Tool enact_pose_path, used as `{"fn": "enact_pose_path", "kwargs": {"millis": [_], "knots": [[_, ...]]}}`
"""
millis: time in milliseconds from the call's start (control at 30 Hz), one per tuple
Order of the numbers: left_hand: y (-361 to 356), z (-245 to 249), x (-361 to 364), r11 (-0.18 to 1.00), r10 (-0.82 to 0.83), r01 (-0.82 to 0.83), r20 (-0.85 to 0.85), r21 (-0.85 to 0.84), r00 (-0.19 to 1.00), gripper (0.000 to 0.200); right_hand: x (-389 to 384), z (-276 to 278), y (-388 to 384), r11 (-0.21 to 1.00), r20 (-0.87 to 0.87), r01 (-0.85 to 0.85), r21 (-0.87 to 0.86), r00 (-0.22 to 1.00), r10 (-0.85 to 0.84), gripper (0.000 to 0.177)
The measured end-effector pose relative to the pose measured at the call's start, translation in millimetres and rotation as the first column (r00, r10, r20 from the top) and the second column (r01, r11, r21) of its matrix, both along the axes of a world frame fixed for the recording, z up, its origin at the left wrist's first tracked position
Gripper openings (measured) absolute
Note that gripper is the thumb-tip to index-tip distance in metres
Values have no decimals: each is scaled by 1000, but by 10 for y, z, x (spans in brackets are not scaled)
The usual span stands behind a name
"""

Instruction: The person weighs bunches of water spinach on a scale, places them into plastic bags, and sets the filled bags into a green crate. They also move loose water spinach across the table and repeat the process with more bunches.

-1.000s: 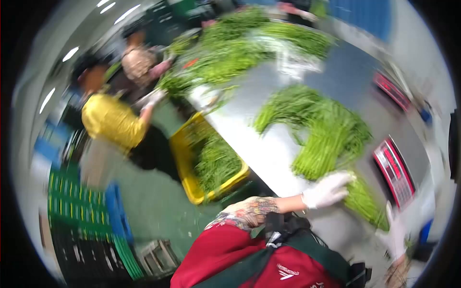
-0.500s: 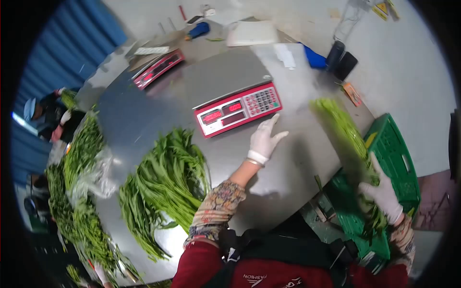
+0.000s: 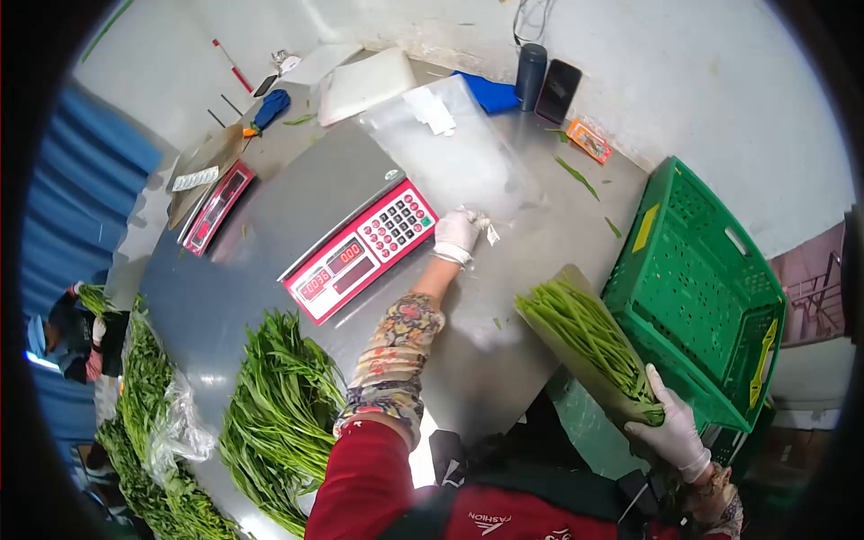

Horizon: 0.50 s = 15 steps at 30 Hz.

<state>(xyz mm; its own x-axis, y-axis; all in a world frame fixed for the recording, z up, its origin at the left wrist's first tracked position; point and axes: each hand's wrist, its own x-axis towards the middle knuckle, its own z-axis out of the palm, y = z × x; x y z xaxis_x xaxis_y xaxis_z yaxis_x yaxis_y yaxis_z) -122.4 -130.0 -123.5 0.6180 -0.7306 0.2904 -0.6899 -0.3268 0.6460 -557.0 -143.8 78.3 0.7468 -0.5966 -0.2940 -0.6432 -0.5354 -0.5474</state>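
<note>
My right hand (image 3: 673, 427), in a white glove, grips the leafy end of a bundle of green-stemmed leafy vegetables (image 3: 585, 333) at the table's right edge. The stems point up and left, with a flat grey-brown surface around them. My left hand (image 3: 457, 236), also gloved, is at the right corner of a red and white digital scale (image 3: 364, 252), fingers curled. A small whitish bit shows at its fingertips; I cannot make out what it is. Just beyond lies a stack of clear plastic bags (image 3: 477, 162), with white paper slips (image 3: 430, 111) on top.
A green crate (image 3: 693, 279) stands at the right. Leafy greens (image 3: 279, 414) are piled left of my left arm, with more greens (image 3: 148, 423) and crumpled plastic (image 3: 183, 436) farther left. A second scale (image 3: 216, 207), a bottle (image 3: 531, 76) and a phone (image 3: 558, 92) lie behind. Another person (image 3: 76, 337) works at far left.
My view has turned to the right. My left hand has gone from spread fingers to curled ones near the bags. The bundle in my right hand has swung down and left beside the crate.
</note>
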Motion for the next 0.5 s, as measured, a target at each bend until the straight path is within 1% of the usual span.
{"fn": "enact_pose_path", "kwargs": {"millis": [33,67,100,133,167,200,233,300,333,400,433,467,500], "knots": [[26,61,1,996,-1,-3,-50,-86,999,18,3,-13,2,1000,15,8,-24,1000,-7,93],[64,181,-18,981,-17,8,-45,-191,999,16,6,-19,-3,1000,29,24,-6,999,-24,93],[80,208,-28,988,-34,25,-58,-155,998,16,17,-18,-6,999,43,37,10,998,-38,93],[110,214,-56,992,-46,36,-78,-119,996,16,48,-2,-7,995,21,78,64,997,-79,92],[143,201,-95,995,-51,42,-103,-85,993,16,64,-19,-8,997,71,57,60,996,-61,91],[161,157,-99,980,-73,28,-225,-197,972,13,88,-63,-17,998,123,34,53,992,-40,91],[170,17,-129,986,-97,66,-206,-152,974,14,117,-87,-21,999,178,16,48,984,-24,90],[268,-149,-310,989,-145,137,-180,-54,973,15,131,-103,-4,999,165,13,44,986,-21,88],[304,-205,-307,981,-182,166,-176,-103,967,10,142,-148,-25,999,176,7,52,984,-16,88],[348,30,-403,980,-179,156,-217,-120,960,11,158,-189,-12,998,188,12,68,982,-25,88],[367,77,-451,979,-183,156,-241,-128,953,12,190,-198,2,997,163,29,72,986,-40,89],[393,-42,-467,982,-187,175,-279,-65,942,9,227,-222,19,996,134,41,75,990,-51,89],[412,-124,-477,990,-138,143,-245,1,960,6,250,-257,15,997,106,43,72,993,-50,90]]}}
